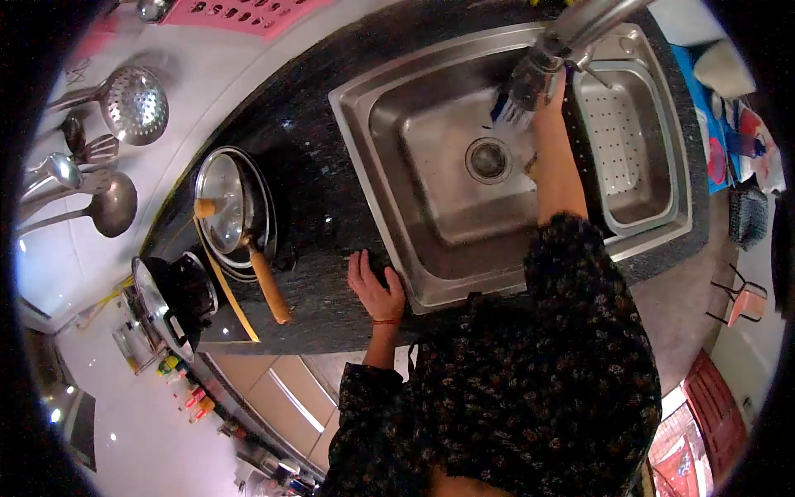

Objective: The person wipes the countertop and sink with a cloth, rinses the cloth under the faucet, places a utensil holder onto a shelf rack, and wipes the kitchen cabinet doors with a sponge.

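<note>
My left hand [378,290] lies flat on the dark speckled countertop [319,207], fingers spread and nothing in them, beside the near left corner of the steel sink [397,240]. Over the sink's large bowl reaches my right arm, and my right hand [549,106] is up by the metal faucet [542,62]. Its fingers are mostly hidden behind the faucet, so their grip cannot be made out. Water appears to run from the spout. A small dark bluish thing [498,108] shows beside the stream, too unclear to name. The round drain [489,160] is visible in the bowl.
Left on the counter sit a glass-lidded pan [263,269] with a wooden handle and a yellow strip [230,294]. A skimmer [135,106] and ladle [113,205] hang on the wall. A perforated tray [621,149] fills the small bowl; a pink basket [244,12] stands behind.
</note>
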Action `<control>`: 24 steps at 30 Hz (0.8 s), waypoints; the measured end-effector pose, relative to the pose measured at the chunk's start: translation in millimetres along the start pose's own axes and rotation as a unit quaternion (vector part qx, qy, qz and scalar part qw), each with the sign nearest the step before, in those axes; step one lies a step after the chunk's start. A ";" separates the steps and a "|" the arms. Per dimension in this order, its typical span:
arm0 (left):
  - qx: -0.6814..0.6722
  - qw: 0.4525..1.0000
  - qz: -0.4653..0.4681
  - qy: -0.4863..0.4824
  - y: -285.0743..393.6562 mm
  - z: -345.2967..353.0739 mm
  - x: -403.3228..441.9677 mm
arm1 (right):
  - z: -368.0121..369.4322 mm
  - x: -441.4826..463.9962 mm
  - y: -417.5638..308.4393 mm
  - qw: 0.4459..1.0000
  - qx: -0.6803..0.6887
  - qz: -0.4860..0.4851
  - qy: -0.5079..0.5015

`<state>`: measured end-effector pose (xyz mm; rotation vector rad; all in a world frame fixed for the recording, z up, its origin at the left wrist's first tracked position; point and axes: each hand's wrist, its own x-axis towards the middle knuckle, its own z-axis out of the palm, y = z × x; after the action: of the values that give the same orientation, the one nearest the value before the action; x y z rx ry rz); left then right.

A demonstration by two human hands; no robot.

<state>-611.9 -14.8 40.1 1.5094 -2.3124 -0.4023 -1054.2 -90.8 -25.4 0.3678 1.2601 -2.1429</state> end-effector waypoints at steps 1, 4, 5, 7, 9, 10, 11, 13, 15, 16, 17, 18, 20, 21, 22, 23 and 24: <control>-0.018 1.000 -0.013 -0.005 1.9 -0.7 -0.1 | 1.2 23.3 14.4 1.000 0.007 0.009 -0.026; -0.014 1.000 0.005 -0.002 5.3 -1.6 1.1 | 23.7 33.1 76.1 0.991 0.007 -0.123 -0.043; -0.004 1.000 0.002 -0.007 5.5 -1.5 0.9 | 47.3 12.0 89.1 0.983 -0.064 -0.171 0.018; 0.000 1.000 0.003 -0.010 3.9 -1.3 -0.4 | 78.7 -34.1 83.9 0.955 -0.220 -0.162 0.113; -0.001 1.000 0.003 -0.006 2.8 0.4 0.2 | 70.9 -21.1 129.4 0.930 -0.271 -0.205 0.138; -0.004 1.000 0.002 -0.003 3.4 1.5 0.0 | 69.2 -34.2 138.0 0.916 -0.311 -0.226 0.115; -0.007 1.000 0.003 0.002 4.2 2.5 0.2 | 68.2 -48.4 145.4 0.899 -0.347 -0.249 0.093; -0.006 1.000 0.003 0.002 6.2 1.7 -0.9 | 62.4 -53.9 195.7 0.826 -0.543 -0.116 -0.094; -0.009 1.000 0.003 0.003 5.4 1.1 1.2 | 68.8 -94.7 221.5 0.830 -0.532 -0.071 -0.155; -0.015 1.000 0.000 0.002 5.5 1.3 0.7 | 73.2 -127.0 232.9 0.886 -0.446 -0.078 -0.104; -0.021 1.000 -0.006 0.000 6.0 0.7 -1.3 | 61.1 -123.1 240.7 0.885 -0.436 -0.088 -0.136; -0.018 1.000 -0.012 -0.003 5.6 -1.4 -2.9 | 45.1 -117.5 245.2 0.883 -0.428 -0.098 -0.168; -0.022 0.999 -0.022 -0.006 8.2 1.2 -0.8 | 9.0 -119.4 235.7 0.830 -0.483 -0.019 -0.279; -0.021 1.000 -0.011 0.002 7.7 3.5 -0.1 | -13.8 -124.2 227.7 0.774 -0.534 -0.033 -0.339; -0.018 1.000 0.000 0.008 4.7 4.6 -0.6 | -38.1 -127.8 222.1 0.713 -0.575 -0.054 -0.397; -0.016 1.000 0.010 0.015 3.5 3.9 -1.2 | -65.0 -134.2 212.6 0.615 -0.631 -0.128 -0.455; -0.011 1.000 0.009 0.009 4.7 2.7 -2.4 | -87.9 -146.3 188.3 0.490 -0.672 -0.157 -0.533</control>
<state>-616.0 -10.6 39.3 1.4753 -2.2989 -0.4063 -828.2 -27.9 -123.2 -1.6570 1.6300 -0.5121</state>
